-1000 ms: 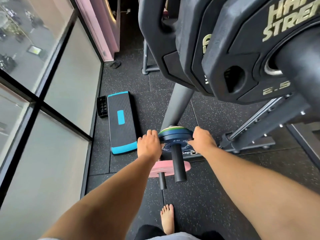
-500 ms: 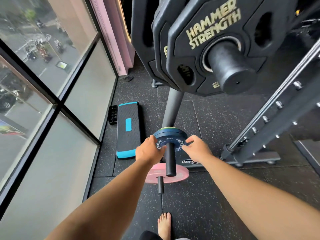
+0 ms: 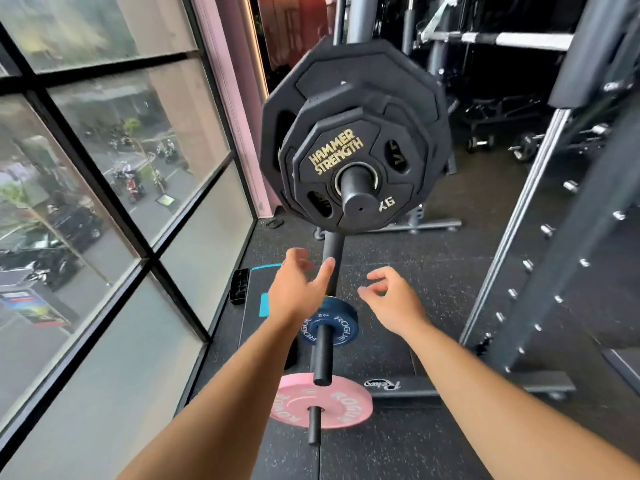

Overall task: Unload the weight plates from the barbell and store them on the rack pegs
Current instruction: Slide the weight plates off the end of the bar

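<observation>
Your left hand (image 3: 295, 292) and right hand (image 3: 394, 303) have let go. A moment ago they clasped the small blue round rubber weight plate (image 3: 341, 329); now they float just above it, fingers loose, holding nothing. That plate sits on the black steel rack peg (image 3: 322, 355) below your palms, so I'd call it stored. It reads ROGUE, as does the pink round plate (image 3: 346, 407) lower down. The black many-sided plate (image 3: 346, 157) above your fingers says HAMMER STRENGTH and KG.

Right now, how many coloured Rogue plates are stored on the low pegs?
2. The blue plate is on the upper peg; the pink plate is on the lower peg beneath it. Others may be hidden behind the blue one.
</observation>
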